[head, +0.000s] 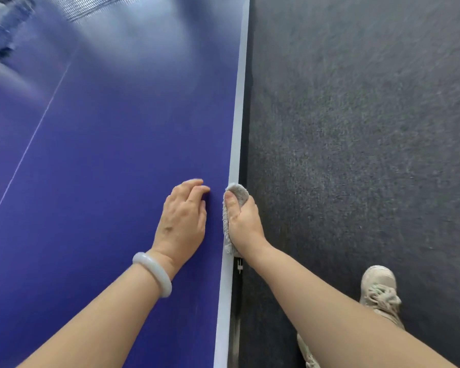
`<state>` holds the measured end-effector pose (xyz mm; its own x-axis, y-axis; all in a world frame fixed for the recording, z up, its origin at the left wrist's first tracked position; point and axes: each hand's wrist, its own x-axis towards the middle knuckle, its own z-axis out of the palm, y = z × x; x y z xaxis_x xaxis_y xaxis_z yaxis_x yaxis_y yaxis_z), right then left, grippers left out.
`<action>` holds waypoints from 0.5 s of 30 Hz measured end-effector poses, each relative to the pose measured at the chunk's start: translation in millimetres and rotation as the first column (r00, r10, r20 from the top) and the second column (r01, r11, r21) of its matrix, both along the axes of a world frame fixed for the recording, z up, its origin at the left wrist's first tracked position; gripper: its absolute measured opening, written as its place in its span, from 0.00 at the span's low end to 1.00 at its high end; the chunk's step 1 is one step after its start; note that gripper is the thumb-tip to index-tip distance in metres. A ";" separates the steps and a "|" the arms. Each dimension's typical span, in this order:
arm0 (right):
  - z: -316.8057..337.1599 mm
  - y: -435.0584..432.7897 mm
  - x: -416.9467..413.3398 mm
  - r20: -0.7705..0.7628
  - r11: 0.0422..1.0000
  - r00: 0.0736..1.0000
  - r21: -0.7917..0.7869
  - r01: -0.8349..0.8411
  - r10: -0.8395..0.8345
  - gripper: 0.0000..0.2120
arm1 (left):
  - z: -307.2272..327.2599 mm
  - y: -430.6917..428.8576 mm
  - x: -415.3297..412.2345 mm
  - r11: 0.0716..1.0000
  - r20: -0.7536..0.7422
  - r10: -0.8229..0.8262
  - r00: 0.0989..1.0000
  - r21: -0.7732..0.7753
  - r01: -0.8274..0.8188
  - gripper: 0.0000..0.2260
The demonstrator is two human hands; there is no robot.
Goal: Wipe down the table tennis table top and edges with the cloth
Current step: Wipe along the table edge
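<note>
R hand [246, 221] grips the cloth [237, 193], fingers [251, 207] curled round it & thumb on top, pressing it on the white right edge [235, 128] of the blue counter [104, 155], near end. L hand [182, 221], pale bangle [153, 273] on wrist, rests on the top just left of the cloth, fingers loose, holding nothing. Grey carpet [356, 128] & a beige shoe [380, 290] are to the right.

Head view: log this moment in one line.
right hand grips fluffy grey cloth on white table edge | left hand rests on blue tabletop
</note>
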<state>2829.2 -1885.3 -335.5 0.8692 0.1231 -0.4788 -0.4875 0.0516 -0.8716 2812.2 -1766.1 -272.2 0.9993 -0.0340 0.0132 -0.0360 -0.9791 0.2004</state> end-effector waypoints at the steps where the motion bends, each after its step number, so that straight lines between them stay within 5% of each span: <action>1: -1.4 -0.5 -0.4 0.003 1.000 1.000 0.001 0.005 -0.005 0.25 | -0.5 -3.1 18.7 1.000 -0.011 -0.012 1.000 0.017 0.012 0.16; 6: -5.5 -4.0 -4.6 -0.003 1.000 1.000 -0.009 -0.026 0.026 0.24 | -13.8 -17.2 116.3 0.996 -0.064 -0.038 0.997 0.076 0.043 0.23; 11: -6.6 -7.6 21.6 -0.029 0.995 0.999 0.087 -0.043 0.046 0.37 | -29.4 -15.6 141.0 1.000 -0.022 0.018 1.000 0.006 -0.018 0.22; 15: -7.3 0.0 121.4 -0.075 0.992 0.992 0.074 0.106 -0.100 0.28 | -30.6 -15.1 138.8 1.000 -0.004 0.007 1.000 -0.014 -0.007 0.22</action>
